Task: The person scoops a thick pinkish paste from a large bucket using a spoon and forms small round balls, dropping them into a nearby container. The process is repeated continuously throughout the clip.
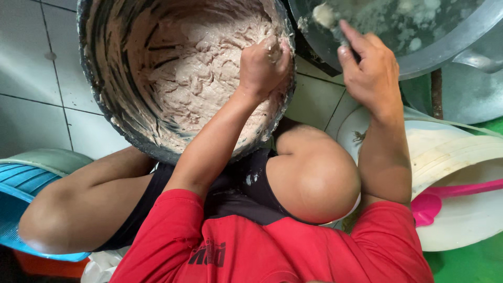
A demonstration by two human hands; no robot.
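Nearest to me are my red shirt [272,251] and my bent knees, with a blue plastic basket [21,188] at the near left and a white plastic bowl [461,209] holding a pink scoop [440,196] at the near right. Between my knees stands a big dark bucket [105,105], tilted towards me on the white tiled floor [31,63], its inside smeared and filled with thick pale pinkish-brown paste [199,68].

My left hand [263,65] is down inside the bucket at its right wall, curled into a fist closed on a lump of that paste, bits of it sticking to my knuckles.

My right hand [369,68] is farther right, well apart from the left, outside the bucket. It is closed round the handle of a small spoon [327,18] whose tip carries a blob of pale paste, held over the rim of a wide metal basin [419,47] at the far right. The basin's surface is wet and speckled with white residue.
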